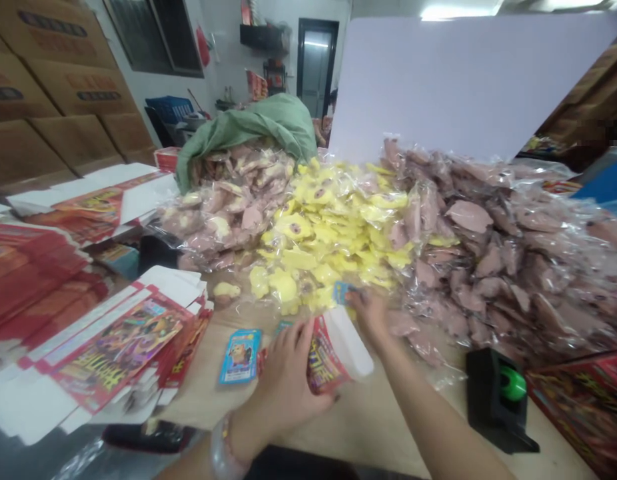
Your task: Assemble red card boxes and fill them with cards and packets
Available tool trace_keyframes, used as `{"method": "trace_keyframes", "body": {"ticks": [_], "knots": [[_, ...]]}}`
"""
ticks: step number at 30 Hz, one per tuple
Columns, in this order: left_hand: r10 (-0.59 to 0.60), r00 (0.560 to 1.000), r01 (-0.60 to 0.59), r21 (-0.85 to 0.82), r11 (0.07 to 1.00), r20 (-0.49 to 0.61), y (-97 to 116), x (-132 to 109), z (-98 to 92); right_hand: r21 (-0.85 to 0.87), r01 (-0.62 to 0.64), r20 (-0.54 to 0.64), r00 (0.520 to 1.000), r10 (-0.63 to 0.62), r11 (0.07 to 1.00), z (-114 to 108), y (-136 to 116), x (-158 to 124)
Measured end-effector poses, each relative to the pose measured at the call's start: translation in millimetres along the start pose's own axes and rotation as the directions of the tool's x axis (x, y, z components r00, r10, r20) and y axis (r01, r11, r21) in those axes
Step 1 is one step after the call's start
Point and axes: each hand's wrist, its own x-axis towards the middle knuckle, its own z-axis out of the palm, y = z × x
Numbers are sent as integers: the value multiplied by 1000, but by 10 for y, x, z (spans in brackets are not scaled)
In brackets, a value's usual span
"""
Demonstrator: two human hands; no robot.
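Observation:
My left hand [287, 377] is closed round a small red printed box [331, 353] whose white flap stands open, held just above the wooden table [368, 427]. My right hand [369, 312] reaches forward to the edge of a heap of yellow toys in clear bags [323, 233], its fingers pinched on a small blue card or packet [342, 291]. A blue card [241, 356] lies flat on the table left of the box.
Pink bagged toys [488, 253] pile up on the right and behind a green sack [258, 127]. Stacks of flat red-and-white cartons [113, 347] lie at left. A black tape dispenser with a green roll [498, 397] sits at right. Brown boxes [48, 87] line the left wall.

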Motion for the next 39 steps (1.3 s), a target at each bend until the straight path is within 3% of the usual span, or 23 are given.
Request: {"method": "trace_keyframes", "body": {"ticks": [3,7,12,16,19,21,24,28,31,32,34,36,37,39], "knots": [[15,1000,-13,141,990,-12,60,113,161,100,12,-60,998,-6,995,-631,-56,-262],[105,994,-109,128,986,41,231,196,474,344,-31,-56,997,54,939,-1367,-7,-755],[220,970,-230,106,967,102,518,210,564,15,-36,-47,998,36,999,-1818,200,-1160],[311,941,-328,133,935,132,656,161,535,-256,135,-42,988,-151,957,-1814,165,-1222],[327,930,-350,135,927,166,715,70,575,-373,279,110,960,-257,885,-1703,4,-1191],[316,931,-340,120,933,181,731,0,603,-418,311,163,950,-266,854,-1662,-85,-1157],[292,943,-311,108,944,160,749,-77,617,-491,269,70,960,-271,828,-1639,-124,-1133],[291,946,-303,69,950,144,806,-103,626,-386,229,37,972,-233,893,-1544,-117,-1213],[277,950,-285,37,958,143,842,-105,634,-182,154,238,965,-108,971,-1515,-137,-1278],[283,948,-290,27,957,148,853,-110,637,-110,96,356,933,-51,989,-1530,-143,-1285],[308,936,-312,-6,950,167,886,-134,651,-3,-79,569,820,66,997,-1575,-148,-1282],[316,933,-312,-48,949,171,936,-178,686,109,-281,680,721,134,954,-1595,-146,-1277],[303,939,-296,-66,953,160,962,-205,708,179,-366,712,689,136,913,-1585,-147,-1281],[249,960,-236,-104,966,128,996,-262,747,294,-449,733,673,103,844,-1527,-154,-1310]]}}
